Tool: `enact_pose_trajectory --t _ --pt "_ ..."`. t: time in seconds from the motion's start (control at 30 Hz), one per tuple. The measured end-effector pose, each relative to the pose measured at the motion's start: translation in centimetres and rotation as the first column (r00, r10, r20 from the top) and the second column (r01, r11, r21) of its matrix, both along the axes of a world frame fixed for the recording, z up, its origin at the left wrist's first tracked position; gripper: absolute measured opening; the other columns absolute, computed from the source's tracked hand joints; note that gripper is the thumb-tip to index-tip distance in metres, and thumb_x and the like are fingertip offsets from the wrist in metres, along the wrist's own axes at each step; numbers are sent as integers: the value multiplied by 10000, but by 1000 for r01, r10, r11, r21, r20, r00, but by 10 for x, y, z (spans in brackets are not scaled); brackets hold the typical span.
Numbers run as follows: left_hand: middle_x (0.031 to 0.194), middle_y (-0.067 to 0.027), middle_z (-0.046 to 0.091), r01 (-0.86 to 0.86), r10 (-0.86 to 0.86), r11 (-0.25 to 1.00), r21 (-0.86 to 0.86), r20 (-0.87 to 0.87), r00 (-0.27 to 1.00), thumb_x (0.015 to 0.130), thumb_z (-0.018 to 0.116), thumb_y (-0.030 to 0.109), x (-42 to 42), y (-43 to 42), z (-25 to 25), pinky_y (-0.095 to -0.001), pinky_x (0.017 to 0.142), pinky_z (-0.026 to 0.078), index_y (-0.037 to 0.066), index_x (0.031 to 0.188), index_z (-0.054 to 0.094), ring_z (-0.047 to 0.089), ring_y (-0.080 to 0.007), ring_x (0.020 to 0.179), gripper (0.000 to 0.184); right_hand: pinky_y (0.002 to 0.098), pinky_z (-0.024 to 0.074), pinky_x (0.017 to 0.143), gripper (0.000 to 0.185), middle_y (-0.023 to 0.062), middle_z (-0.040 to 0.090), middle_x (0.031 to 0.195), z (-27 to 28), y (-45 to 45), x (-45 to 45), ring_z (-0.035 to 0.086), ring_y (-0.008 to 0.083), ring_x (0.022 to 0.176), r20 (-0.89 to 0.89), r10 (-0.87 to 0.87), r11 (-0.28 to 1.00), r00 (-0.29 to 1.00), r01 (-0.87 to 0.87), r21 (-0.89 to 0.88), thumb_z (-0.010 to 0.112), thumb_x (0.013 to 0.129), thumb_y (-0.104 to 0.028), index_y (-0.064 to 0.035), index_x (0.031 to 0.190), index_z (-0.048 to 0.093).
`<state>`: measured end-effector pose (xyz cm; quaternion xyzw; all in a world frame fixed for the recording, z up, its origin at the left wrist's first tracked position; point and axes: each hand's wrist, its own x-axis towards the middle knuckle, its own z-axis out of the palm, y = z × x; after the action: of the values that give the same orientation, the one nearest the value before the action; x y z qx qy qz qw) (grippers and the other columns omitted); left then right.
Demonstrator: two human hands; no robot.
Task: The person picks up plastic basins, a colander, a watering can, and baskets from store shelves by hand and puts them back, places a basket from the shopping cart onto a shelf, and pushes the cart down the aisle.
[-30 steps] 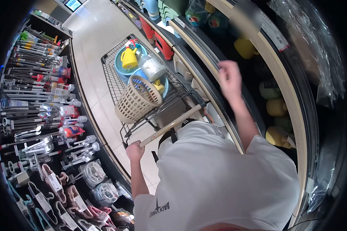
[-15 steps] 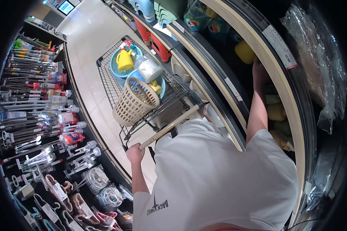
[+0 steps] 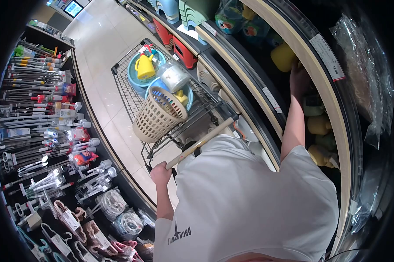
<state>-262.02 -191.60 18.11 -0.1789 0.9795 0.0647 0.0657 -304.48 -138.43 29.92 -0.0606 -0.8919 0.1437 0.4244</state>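
My left hand [image 3: 160,174] is wrapped around the left end of the shopping cart's handle bar [image 3: 201,142]. Deep in the shaded shelf on the right, my right hand [image 3: 300,78] is up against a yellow container [image 3: 283,57]; its fingers are dark and partly hidden, so a grip cannot be made out. Inside the cart [image 3: 126,94] are a beige perforated basket [image 3: 157,120], blue basins [image 3: 134,76], a yellow watering can [image 3: 145,67] and a clear plastic-wrapped jar [image 3: 174,76]. Below my right hand, more yellowish containers [image 3: 318,125] stand on the shelf.
A wooden-edged shelf front [image 3: 323,83] curves around my right arm. Stacked stools [image 3: 184,52] stand on the shelving ahead. Along the left, a rack holds long-handled tools [image 3: 39,109] and hangers [image 3: 68,218]. Pale tiled floor [image 3: 98,43] runs along the aisle.
My right hand shows more clearly beside the yellow container than before. The view has shifted slightly, moving cart and shelf a little to the right. My left hand stays on the handle.
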Motion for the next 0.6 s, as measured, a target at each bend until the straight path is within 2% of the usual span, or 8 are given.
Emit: enact_pose_trajectory --t 0.17,0.23,0.37,0.43,0.47,0.53,0.57,0.6 --pt "674 -103 661 11 -11 1000 20 11 1000 752 749 244 7 -5 1 -453 580 525 134 726 681 678 -334 659 131 512 428 1099 724 348 562 1396 9 -6 5 535 479 1320 113 -24 999 993 27 -27 608 1007 -536 49 1426 531" --pt "676 -109 664 -16 16 1000 16 43 999 750 747 252 4 -3 3 -451 584 529 136 727 682 681 -336 662 135 506 426 1100 726 343 550 1417 -11 9 -11 531 482 1322 -3 55 998 998 -55 -12 589 1018 -538 42 1448 514" --pt "678 -113 667 -33 32 999 27 55 998 752 745 259 3 -5 -1 -454 586 529 137 733 682 682 -339 664 139 512 431 1089 717 332 549 1427 -32 22 -25 529 484 1324 93 143 984 985 -132 -116 579 1026 -530 20 1477 493" --pt "682 -107 669 -24 23 999 22 68 997 756 748 274 5 -6 -3 -456 591 529 139 740 683 682 -340 670 151 503 500 977 628 309 645 1276 -28 2 -18 636 455 1183 92 66 990 994 -54 -133 580 1036 -495 -20 1445 539" --pt "682 -107 669 -30 29 999 21 67 997 756 748 274 4 -7 -2 -456 591 529 139 740 683 682 -340 670 151 503 500 977 628 309 645 1276 -26 -7 -14 636 455 1183 91 72 989 993 -59 -133 580 1036 -495 -20 1445 539" --pt "704 -100 676 -2 -1 999 35 78 997 762 750 293 1 -6 2 -452 614 533 137 746 685 688 -332 701 170 521 511 956 451 301 678 1185 -8 -34 3 639 480 1129 332 80 941 940 39 -337 592 1049 -331 -83 1426 565" --pt "704 -100 676 -9 6 999 35 80 997 762 750 293 2 -6 1 -452 614 533 137 746 685 688 -332 701 170 521 511 956 451 301 678 1185 -10 -40 9 639 480 1129 333 87 941 939 33 -338 592 1049 -331 -83 1426 565" --pt "720 -98 680 -11 7 998 55 88 996 767 752 302 1 -6 0 -449 626 535 134 756 684 690 -329 717 181 515 528 882 407 286 693 1118 -14 -45 14 661 471 1053 312 104 957 944 -10 -289 582 1057 -326 -109 1401 590"
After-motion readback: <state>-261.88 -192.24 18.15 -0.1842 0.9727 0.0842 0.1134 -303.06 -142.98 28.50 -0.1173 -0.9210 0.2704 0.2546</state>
